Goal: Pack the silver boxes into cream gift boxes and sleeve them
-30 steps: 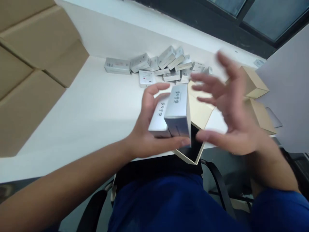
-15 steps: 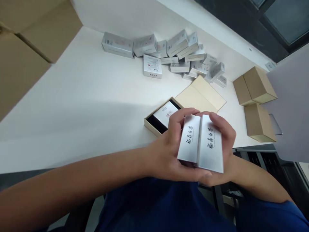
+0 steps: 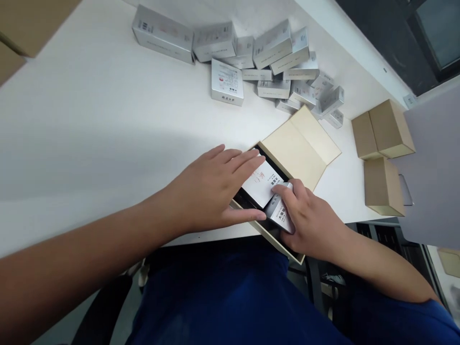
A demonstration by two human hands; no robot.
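A cream gift box (image 3: 266, 231) with a black lining lies at the table's front edge, its lid (image 3: 300, 148) folded back. One flat silver carton (image 3: 262, 184) with red and black print rests inside it. My right hand (image 3: 312, 220) grips a second silver carton (image 3: 281, 214), tilted at the near end of the gift box, fingers and thumb on its sides. My left hand (image 3: 219, 187) is open, fingers stretched over the far-left end of the box and the first carton. Whether its fingertips touch the carton I cannot tell.
Several silver cartons (image 3: 271, 45) lie heaped along the back wall, with a single one (image 3: 227, 81) in front of them. Brown boxes (image 3: 384, 187) stand at the right, and larger cardboard boxes (image 3: 39, 21) at the upper left. The white table (image 3: 89, 143) ends close to my body.
My hands held two silver cartons side by side above the table. Now they are apart at the gift box, the right with a carton at its near end, the left open.
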